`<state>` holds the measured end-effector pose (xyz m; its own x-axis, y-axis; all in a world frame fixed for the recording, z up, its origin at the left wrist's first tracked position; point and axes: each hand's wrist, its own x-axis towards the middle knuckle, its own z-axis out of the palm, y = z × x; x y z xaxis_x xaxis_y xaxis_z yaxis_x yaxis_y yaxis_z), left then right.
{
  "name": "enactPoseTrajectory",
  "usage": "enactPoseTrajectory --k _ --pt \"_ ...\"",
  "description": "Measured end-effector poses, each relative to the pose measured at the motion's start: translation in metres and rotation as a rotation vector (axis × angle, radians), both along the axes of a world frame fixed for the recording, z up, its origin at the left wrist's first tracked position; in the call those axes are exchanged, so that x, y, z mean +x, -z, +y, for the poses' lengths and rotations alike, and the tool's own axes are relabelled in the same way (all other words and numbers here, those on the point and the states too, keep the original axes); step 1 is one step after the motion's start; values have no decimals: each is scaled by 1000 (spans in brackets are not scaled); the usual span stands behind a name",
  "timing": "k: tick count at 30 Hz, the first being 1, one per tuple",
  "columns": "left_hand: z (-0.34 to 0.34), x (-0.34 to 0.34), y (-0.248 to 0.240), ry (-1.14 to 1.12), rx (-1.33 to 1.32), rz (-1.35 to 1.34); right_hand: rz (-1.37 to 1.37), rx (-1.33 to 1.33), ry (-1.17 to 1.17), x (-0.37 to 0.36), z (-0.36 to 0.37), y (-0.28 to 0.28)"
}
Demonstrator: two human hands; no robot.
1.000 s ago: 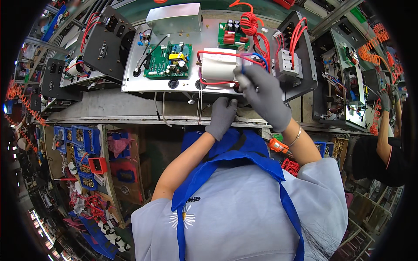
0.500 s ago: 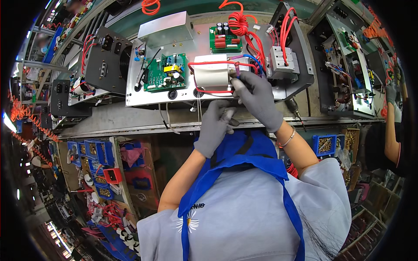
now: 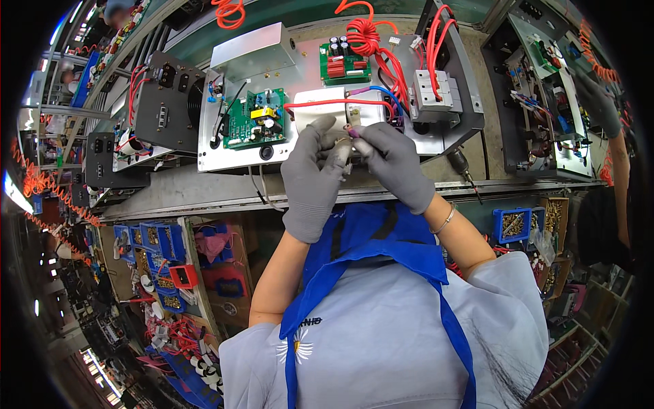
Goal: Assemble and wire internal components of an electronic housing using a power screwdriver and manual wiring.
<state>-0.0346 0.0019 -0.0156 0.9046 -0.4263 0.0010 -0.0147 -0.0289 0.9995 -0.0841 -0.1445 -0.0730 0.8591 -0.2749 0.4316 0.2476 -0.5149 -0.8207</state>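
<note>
My right hand (image 3: 396, 163), in a grey glove, pinches a cable end (image 3: 353, 133) with a purple sleeve and a small ring-like metal tip. Close beside it, my left hand (image 3: 312, 180), gloved too, has its fingers curled and closed; any small part in them is too hidden to name. Both hands are in front of a white cylindrical component (image 3: 315, 108) with a red cable (image 3: 323, 103) lying across it. This component sits on the metal chassis (image 3: 235, 160). A green circuit board (image 3: 238, 126) is to its left, another green board (image 3: 340, 68) behind it.
White breakers (image 3: 434, 95) with red cables stand to the right on the chassis. A screwdriver (image 3: 461, 163) hangs near the bench edge. Other dark housings (image 3: 163, 112) stand at left and right. Blue bins (image 3: 512, 225) of small metal parts are below the bench. A co-worker's arm (image 3: 618, 177) shows at far right.
My left hand has risen from the bench edge to meet the right. The right hand has shifted left and down, drawing the purple-sleeved cable end to the front of the white component.
</note>
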Motion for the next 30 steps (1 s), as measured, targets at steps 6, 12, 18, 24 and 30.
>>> enactPoseTrajectory --k 6,12,18,24,30 --pt "-6 -1 -2 -61 355 -393 21 -85 4 -2 1 -3" --pt "-7 1 -7 -127 506 -617 4 -225 22 -1 0 1" --pt "-10 8 -19 -70 540 -572 -24 -256 17 0 -1 6" --pt "-13 20 -30 30 621 -385 -125 -155 67 4 3 7" --pt "-12 30 -21 177 506 -377 -315 -254 117 9 1 20"
